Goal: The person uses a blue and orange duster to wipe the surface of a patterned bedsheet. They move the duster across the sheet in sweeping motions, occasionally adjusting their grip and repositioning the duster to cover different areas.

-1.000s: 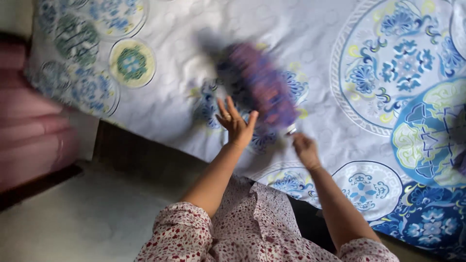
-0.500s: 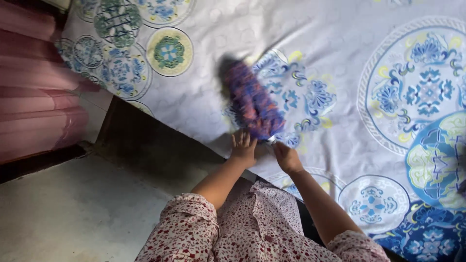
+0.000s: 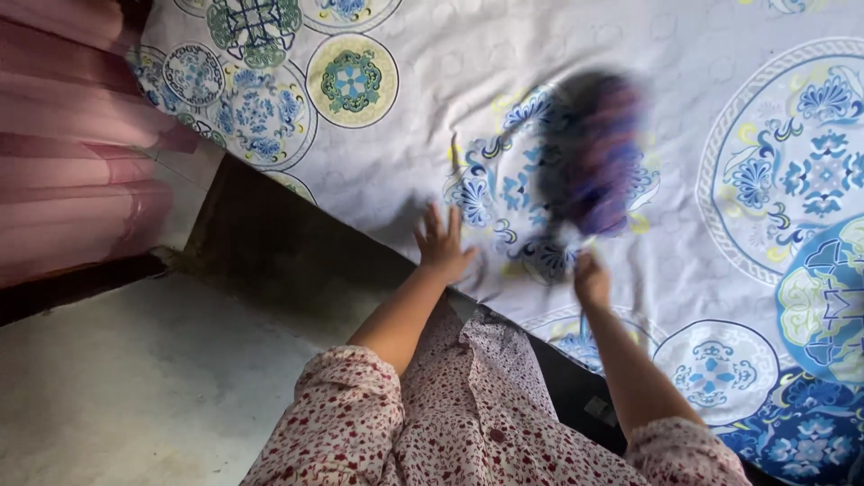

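Hands, two, bare, held apart over the near edge of a bed: left hand point(image 3: 443, 243) flat with fingers spread, resting on the bedsheet point(image 3: 432, 117); right hand point(image 3: 589, 279) closed around the lower end of a purple duster point(image 3: 589, 166), a dark, fringed, brush-like thing whose exact make the motion blur hides. Duster head lies at 12 o'clock from the right hand and at 2 o'clock from the left, over a blue floral roundel of the sheet. Step in hand, by judgement: sweeping or beating the sheet's surface while the left hand steadies the cloth; a further stroke would call for a firm grip and the sheet held taut. Sheet: white ground, printed with round medallions in blue, green and yellow. Pink curtain point(image 3: 81, 153) at 9 o'clock from the hands; bare grey floor point(image 3: 135, 387) at 7 o'clock. Sleeves of a red-flowered garment point(image 3: 468, 414) at 6 o'clock. Packages, labels, signs: none visible.
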